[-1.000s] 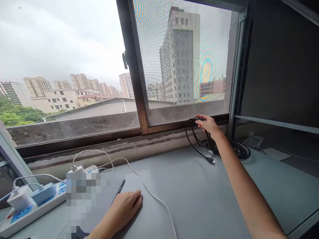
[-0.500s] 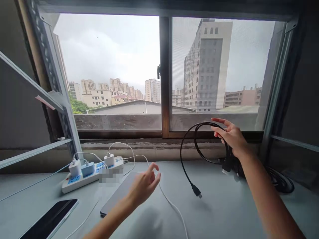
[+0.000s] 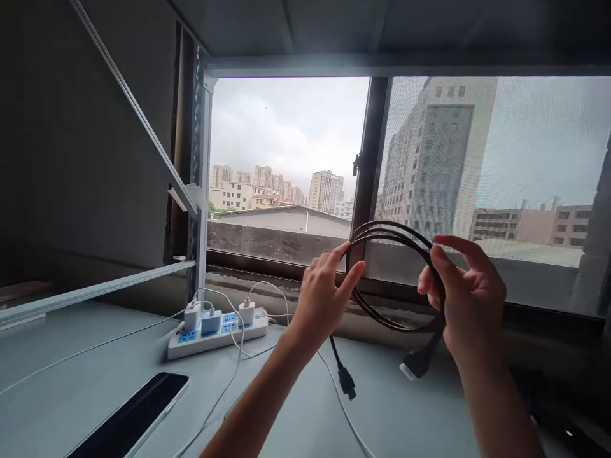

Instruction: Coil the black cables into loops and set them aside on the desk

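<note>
A black cable point(image 3: 391, 326) is coiled into a loop and held up in front of the window. My right hand point(image 3: 465, 292) is closed round the loop's right side, thumb and index finger near each other. My left hand point(image 3: 327, 289) grips the loop's left side between thumb and fingers. One black plug point(image 3: 347, 381) dangles below my left hand. The other connector, with a pale end point(image 3: 414, 365), hangs beneath the loop beside my right hand.
A white power strip point(image 3: 217, 336) with several chargers and white cables lies on the grey table point(image 3: 267, 420). A phone point(image 3: 131, 416) lies at the front left. Metal rails point(image 3: 143, 280) frame the left side; dark items sit at the lower right.
My left hand has risen from above the table to the coil and taken hold of it. The coil is gathered closer between both hands. The view has turned.
</note>
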The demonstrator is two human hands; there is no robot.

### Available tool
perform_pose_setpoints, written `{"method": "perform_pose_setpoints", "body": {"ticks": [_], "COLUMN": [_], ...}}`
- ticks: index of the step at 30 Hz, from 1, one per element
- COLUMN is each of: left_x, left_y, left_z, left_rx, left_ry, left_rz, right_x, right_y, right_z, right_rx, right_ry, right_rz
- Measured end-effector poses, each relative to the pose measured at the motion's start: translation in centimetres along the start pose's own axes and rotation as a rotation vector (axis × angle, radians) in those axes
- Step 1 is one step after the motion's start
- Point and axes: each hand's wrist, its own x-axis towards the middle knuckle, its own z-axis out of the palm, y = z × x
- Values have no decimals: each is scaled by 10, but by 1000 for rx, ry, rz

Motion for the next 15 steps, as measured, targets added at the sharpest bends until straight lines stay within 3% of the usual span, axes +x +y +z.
{"method": "perform_pose_setpoints", "body": {"ticks": [3, 7, 11, 15], "left_x": [6, 11, 12, 11], "left_y": [-13, -24, -21, -13], "left_z": [-12, -29, -36, -36], "left_rx": [-34, -187, -391, -436], "left_ry": [30, -74, -171, -188], "left_rz": [38, -47, -194, -153], "right_x": [0, 2, 9, 15], "right_y": [6, 18, 25, 26], "right_z": [12, 15, 4, -12], "right_rx": [18, -2, 44, 78], "right_ry": [-16, -76, -283, -358], "right_rz": [19, 164, 367, 488]}}
